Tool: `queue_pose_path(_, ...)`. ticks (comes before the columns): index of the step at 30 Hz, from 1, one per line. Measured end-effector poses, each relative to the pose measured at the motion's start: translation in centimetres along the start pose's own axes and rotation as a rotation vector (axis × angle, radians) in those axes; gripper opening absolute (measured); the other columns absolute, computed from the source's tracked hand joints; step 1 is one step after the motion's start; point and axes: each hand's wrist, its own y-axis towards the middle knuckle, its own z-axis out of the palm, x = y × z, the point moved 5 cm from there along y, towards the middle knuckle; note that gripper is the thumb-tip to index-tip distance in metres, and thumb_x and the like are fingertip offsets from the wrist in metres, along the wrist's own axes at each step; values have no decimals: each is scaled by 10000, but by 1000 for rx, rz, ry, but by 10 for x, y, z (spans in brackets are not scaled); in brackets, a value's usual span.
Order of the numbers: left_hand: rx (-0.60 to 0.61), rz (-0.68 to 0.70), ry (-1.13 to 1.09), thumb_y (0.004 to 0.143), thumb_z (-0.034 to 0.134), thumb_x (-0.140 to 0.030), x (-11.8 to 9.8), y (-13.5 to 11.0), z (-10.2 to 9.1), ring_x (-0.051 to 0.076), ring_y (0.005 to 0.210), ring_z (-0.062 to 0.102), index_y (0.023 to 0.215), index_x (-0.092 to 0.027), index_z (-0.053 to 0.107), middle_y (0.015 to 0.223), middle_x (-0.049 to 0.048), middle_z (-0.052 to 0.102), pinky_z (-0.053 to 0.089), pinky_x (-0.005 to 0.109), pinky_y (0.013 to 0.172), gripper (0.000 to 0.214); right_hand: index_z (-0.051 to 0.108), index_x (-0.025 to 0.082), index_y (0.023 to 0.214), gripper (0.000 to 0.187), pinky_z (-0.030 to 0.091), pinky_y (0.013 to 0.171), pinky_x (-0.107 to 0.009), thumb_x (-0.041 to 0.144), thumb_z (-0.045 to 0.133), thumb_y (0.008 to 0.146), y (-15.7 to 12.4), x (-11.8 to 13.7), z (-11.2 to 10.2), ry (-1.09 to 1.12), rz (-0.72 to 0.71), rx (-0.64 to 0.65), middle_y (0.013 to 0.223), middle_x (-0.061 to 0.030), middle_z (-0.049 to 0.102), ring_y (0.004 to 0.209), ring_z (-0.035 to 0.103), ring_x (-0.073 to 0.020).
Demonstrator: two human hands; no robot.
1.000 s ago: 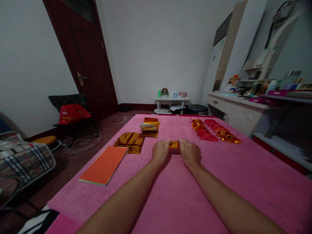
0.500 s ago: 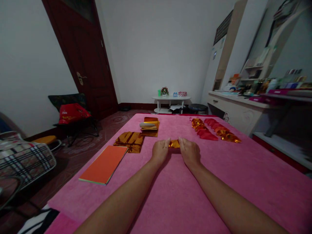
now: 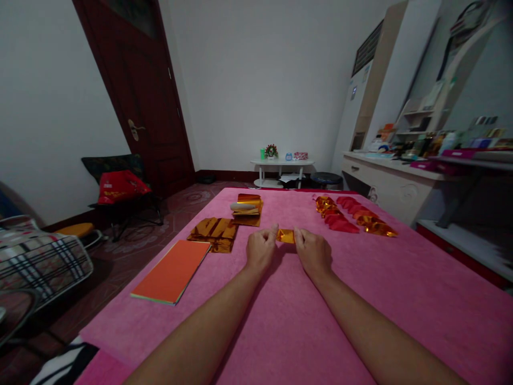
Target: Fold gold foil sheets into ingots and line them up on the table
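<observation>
Between my two hands is a small folded piece of shiny gold foil paper (image 3: 286,236), just over the pink cloth (image 3: 296,321). My left hand (image 3: 260,249) pinches its left end between thumb and fingers. Its right end is pinched by my right hand (image 3: 313,251). The fingers cover both ends, so only the middle shows. To the left lies a stack of creased gold foil sheets (image 3: 214,234). Behind it are more gold sheets (image 3: 249,218) with a grey, rounded object (image 3: 242,206) on top.
Orange paper sheets (image 3: 172,271) lie at the near left of the cloth. Rows of folded red and gold foil pieces (image 3: 340,223) (image 3: 374,225) sit at the far right. A dresser (image 3: 393,179) stands to the right, and a chair with a red bag (image 3: 122,187) to the left.
My hands have shifted very slightly apart, and the gold foil between them looks flatter and a bit wider. The view has moved a little; the other things lie as before.
</observation>
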Motion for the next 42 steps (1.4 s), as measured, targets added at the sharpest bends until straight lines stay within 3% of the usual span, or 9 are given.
queue_pose_path(12, -28, 41, 119, 888, 345, -498, -7, -3, -4, 126, 542, 509, 628, -146, 655, 582, 43, 622, 282, 231, 539, 536, 648, 194, 761, 463, 183, 524, -257, 439, 302, 948, -3, 2, -7, 76, -24, -7, 658, -45, 657, 554, 505, -122)
queue_pose_path(18, -27, 74, 94, 895, 348, -454, -6, -2, -1, 119, 532, 482, 594, -143, 606, 558, 24, 575, 272, 232, 534, 504, 654, 188, 752, 364, 188, 531, -264, 320, 366, 931, -3, 10, -4, -1, -90, 2, 643, -49, 664, 535, 508, -119)
queue_pose_path(25, 43, 123, -120, 890, 355, -443, -3, 0, 7, 100, 501, 400, 535, -149, 478, 508, -22, 428, 257, 224, 504, 477, 645, 179, 726, 354, 186, 530, -263, 288, 373, 926, -3, 8, -5, -6, -104, -19, 612, -38, 647, 522, 492, -112)
queue_pose_path(32, 32, 50, -127, 896, 302, -501, 0, -1, 4, 118, 548, 462, 583, -146, 538, 547, -3, 508, 297, 222, 528, 529, 652, 184, 736, 384, 200, 531, -253, 341, 361, 931, -4, 5, -5, 59, -57, -25, 626, -30, 629, 533, 467, -109)
queue_pose_path(35, 55, 20, -77, 908, 251, -491, 0, -1, 3, 129, 562, 491, 548, -154, 531, 536, 7, 522, 323, 230, 561, 567, 656, 190, 722, 396, 232, 529, -234, 380, 370, 921, 5, -12, -4, 138, 14, -21, 636, -23, 630, 551, 479, -112)
queue_pose_path(37, 84, 17, -70, 910, 236, -490, -1, -1, 3, 140, 585, 522, 541, -158, 540, 550, 17, 547, 338, 238, 584, 582, 672, 191, 731, 390, 278, 543, -222, 401, 394, 905, 16, -36, -7, 208, 62, -45, 659, -23, 646, 574, 507, -121)
queue_pose_path(42, 159, 39, -31, 900, 238, -499, -3, -2, 7, 164, 584, 544, 545, -158, 584, 546, 30, 569, 346, 253, 587, 602, 717, 153, 934, 310, 405, 705, -256, 325, 472, 851, 42, -140, -37, 255, 206, -264, 900, -85, 710, 771, 603, -184)
